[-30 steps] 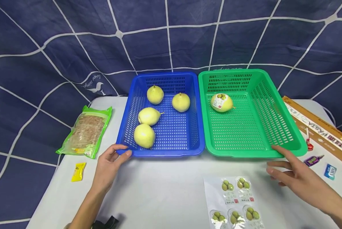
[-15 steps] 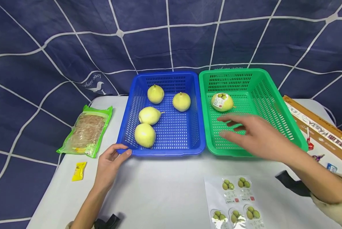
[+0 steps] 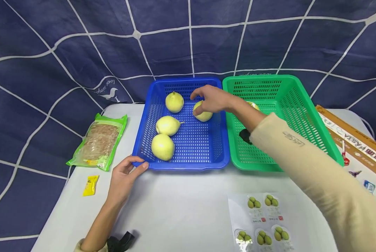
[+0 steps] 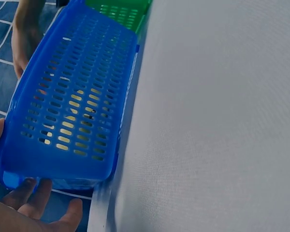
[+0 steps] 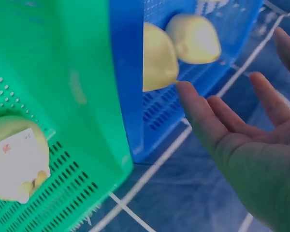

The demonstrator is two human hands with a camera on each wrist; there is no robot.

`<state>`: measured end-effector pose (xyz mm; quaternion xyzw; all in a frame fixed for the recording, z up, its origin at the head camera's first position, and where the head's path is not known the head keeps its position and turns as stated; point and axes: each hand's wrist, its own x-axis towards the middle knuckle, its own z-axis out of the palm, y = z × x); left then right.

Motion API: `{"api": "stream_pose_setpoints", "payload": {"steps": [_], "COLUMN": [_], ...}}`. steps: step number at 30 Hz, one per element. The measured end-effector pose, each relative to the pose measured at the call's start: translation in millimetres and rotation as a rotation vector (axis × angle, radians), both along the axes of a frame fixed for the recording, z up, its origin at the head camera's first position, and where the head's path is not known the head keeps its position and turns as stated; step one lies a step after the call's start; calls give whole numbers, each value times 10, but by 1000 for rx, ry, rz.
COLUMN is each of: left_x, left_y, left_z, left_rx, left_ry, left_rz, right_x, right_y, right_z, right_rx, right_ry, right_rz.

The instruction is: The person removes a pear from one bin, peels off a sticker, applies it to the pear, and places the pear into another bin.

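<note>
My left hand point(image 3: 123, 178) grips the front left rim corner of a blue plastic basket point(image 3: 194, 143), thumb on top and fingers beneath. Several yellow pears point(image 3: 168, 125) lie inside that basket. Over its back right pear point(image 3: 203, 113) hovers my right hand point(image 3: 214, 99), fingers spread and slightly bent; it partly covers the fruit, and the right wrist view shows nothing held. Beside it stands a green basket point(image 3: 296, 101) with one pear point(image 5: 14, 169) bearing a white label, mostly hidden by my right arm in the head view.
In front lies a sheet of pear stickers point(image 3: 238, 206). To the left are a bagged brown food pack point(image 3: 98, 143) and a yellow wrapped sweet point(image 3: 90, 185). At right, a long pasta box point(image 3: 357, 147) lies near small sweets. A dark blue grid cloth point(image 3: 162, 52) hangs behind.
My right hand has moved from the green basket's front right rim, across that basket, to above a pear in the blue one. My left hand keeps its grip on the blue rim.
</note>
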<state>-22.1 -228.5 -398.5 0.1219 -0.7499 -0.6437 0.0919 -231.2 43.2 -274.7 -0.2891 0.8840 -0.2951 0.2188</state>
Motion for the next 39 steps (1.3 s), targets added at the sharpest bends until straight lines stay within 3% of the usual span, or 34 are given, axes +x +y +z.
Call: {"api": "stream_pose_setpoints", "payload": {"steps": [4, 8, 12, 21, 28, 39], "left_x": [-14, -13, -5, -16, -11, -4], "left_y": [-3, -8, -1, 4, -2, -11], "left_z": [-16, -25, -26, -38, -40, -43], "left_rx": [16, 22, 14, 12, 24, 32], "left_ry": [14, 24, 32, 35, 36, 37], "left_rz": [-5, -12, -16, -13, -12, -17], "right_x": [-247, -388, -462, -507, -504, -491], "right_y": [-171, -282, -309, -213, -242, -253], "right_z": [-95, -168, -202, -299, -356, -378], "right_rx": [74, 141, 194, 233, 310, 332], "right_ry": [-68, -165, -259, -347, -272, -254], "right_rz": [-24, -81, -107, -41, 6, 25]}}
